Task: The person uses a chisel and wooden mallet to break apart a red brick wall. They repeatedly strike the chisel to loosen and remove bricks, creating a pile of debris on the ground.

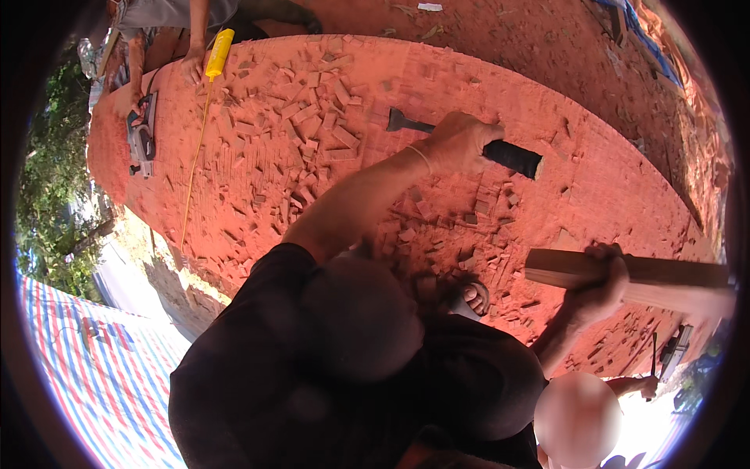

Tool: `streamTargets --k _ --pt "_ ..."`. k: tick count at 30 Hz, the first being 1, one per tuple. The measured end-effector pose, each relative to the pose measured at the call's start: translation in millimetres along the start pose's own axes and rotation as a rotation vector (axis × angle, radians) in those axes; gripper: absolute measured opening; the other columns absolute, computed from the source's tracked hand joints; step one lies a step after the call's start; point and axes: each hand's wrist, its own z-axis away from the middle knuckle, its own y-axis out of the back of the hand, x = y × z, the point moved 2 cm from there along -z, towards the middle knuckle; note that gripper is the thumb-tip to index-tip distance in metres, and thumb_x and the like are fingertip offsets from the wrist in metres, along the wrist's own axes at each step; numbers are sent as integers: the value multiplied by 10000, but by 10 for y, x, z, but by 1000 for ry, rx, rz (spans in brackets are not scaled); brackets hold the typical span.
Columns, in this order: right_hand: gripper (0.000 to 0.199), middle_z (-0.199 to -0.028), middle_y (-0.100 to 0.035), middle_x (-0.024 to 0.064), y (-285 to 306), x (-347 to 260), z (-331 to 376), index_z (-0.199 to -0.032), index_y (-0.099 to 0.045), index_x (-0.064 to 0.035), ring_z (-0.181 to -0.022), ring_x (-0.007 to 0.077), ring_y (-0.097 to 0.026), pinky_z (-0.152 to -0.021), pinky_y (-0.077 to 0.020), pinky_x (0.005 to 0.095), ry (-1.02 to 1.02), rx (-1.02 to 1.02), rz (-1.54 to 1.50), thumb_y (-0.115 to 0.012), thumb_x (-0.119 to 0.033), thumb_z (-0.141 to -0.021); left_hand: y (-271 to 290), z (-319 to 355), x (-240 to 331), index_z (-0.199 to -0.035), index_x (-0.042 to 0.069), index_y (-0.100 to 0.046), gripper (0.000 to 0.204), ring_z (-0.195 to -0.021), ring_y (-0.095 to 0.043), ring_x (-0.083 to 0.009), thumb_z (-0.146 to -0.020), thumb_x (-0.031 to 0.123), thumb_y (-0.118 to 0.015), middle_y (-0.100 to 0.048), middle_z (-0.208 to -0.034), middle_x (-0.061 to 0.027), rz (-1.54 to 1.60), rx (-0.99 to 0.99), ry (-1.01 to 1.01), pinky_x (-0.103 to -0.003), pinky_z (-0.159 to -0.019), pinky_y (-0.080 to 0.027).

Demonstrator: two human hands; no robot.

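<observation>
My left hand (461, 142) is wrapped round a chisel (513, 159) above the reddish wooden slab (375, 70). Its flared, flat dark blade points left, and the black-wrapped handle sticks out to the right of my fist. At the right, my right hand (598, 283) is closed round a squared wooden block (664, 272), which lies roughly level and blurs at its far right end. Wood chips (308, 129) are scattered over the slab beneath both hands.
A sandaled foot (473, 298) is on the slab near its middle. At the upper left a co-worker's hand (134, 105) touches a power planer (141, 141), beside a yellow cylinder (220, 55) with a thin yellow line. Another person's hand (647, 387) is near a second power tool (675, 352), lower right.
</observation>
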Motion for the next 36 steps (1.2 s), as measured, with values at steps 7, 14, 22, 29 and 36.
streamTargets --k 7,14,22,29,36 --pt "267 -727 -645 122 573 1129 279 -884 -581 -2 -649 193 -633 -593 -506 350 -17 -693 940 -738 -128 -709 453 603 -198 -908 115 -658 243 -690 -695 -329 -683 171 -729 -669 -698 -101 -250 -200 9 -472 -609 -521" --pt "87 -617 -606 73 573 275 -9 -776 -626 -3 -524 155 -572 -519 -463 287 -52 -357 457 -665 -71 -814 349 443 168 -830 104 -596 214 -703 -660 -359 -697 173 -749 -641 -734 -109 26 -2 -46 -454 -590 -485" --pt "175 -670 -603 80 856 -143 -159 -900 -642 -5 -586 161 -571 -566 -461 304 80 -276 357 -688 -164 -844 290 -283 234 -828 86 -640 189 -696 -674 -368 -705 184 -744 -640 -669 -144 73 99 -143 -455 -594 -503" --pt "219 -668 -590 91 946 117 98 -910 -612 -4 -562 185 -589 -550 -501 311 -103 -317 351 -710 -175 -815 152 -709 73 -793 79 -635 185 -689 -678 -348 -725 196 -760 -642 -674 -137 5 -4 59 -442 -583 -502" --pt "268 -690 -582 85 1029 213 127 -936 -616 14 -583 183 -596 -547 -537 320 -144 -156 214 -723 -199 -815 227 -1091 904 -798 96 -591 208 -646 -666 -346 -720 175 -767 -615 -645 -126 211 373 -456 -434 -545 -490"
